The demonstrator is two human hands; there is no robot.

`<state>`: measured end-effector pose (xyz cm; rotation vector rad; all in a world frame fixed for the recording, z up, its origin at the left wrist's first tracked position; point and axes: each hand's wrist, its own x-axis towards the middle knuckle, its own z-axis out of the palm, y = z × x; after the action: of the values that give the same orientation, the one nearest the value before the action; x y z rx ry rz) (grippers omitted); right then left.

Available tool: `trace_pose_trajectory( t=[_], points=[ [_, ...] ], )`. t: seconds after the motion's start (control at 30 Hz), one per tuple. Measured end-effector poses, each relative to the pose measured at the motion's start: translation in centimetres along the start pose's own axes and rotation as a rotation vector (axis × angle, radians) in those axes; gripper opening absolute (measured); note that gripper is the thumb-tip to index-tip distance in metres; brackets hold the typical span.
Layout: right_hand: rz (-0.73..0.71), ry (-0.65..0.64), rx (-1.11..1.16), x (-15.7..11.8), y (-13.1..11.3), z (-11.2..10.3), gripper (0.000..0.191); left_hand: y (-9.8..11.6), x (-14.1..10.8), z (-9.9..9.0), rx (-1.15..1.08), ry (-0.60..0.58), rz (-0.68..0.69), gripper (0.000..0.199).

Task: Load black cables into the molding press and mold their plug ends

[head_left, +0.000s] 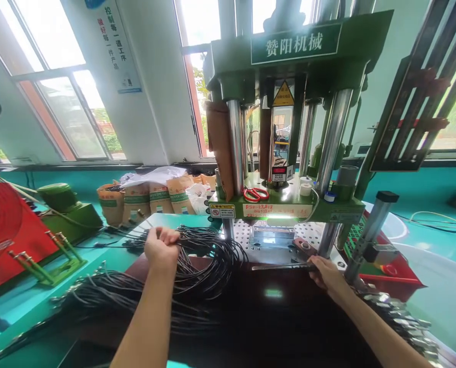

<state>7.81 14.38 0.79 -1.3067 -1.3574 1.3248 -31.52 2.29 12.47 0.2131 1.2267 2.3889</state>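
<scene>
Left hand [161,249] fisted on black cables [205,255]; right hand [326,273] grips metal bar [279,266].

Bright window [70,107] backlight, blown highlights, wide-angle edge distortion.

the left hand [161,249] is closed on the bundle of black cables [208,255] lying on the dark worktable [273,306], left of the green vertical press machine [289,128]. the right hand [327,273] rests at the thin metal bar [281,266] before the press. red-handled scissors [256,193] lie on the press ledge; brown paper sacks [143,199] stand behind the cables.
</scene>
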Motion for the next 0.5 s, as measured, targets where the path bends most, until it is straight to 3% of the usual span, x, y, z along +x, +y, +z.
trace_pose_trajectory(
  t=[0.07, 0.13, 0.3, 0.43, 0.5],
  points=[
    [-0.014, -0.112, -0.076, -0.6, 0.1, -0.8, 0.023, -2.1, 3.5, 0.0, 0.074, 0.133, 0.026, 0.023],
    [-0.062, -0.208, -0.174, -0.9, -0.1, -1.6, 0.017, -5.2, 5.1, -0.3, 0.171, 0.212, 0.022, 0.022],
    [-0.26, -0.279, -0.336, -1.5, -0.4, -2.1, 0.023, -11.9, 5.9, -1.2, 0.422, 0.189, -0.041, 0.019],
    [-0.304, -0.284, -0.269, 0.0, -1.1, 1.2, 0.016, -13.5, 7.0, -1.7, 0.55, 0.082, -0.127, 0.026],
    [-0.32, -0.283, -0.163, 2.0, -2.1, 4.1, 0.026, -13.8, 7.4, -2.0, 0.59, 0.037, -0.165, 0.031]
  ],
)
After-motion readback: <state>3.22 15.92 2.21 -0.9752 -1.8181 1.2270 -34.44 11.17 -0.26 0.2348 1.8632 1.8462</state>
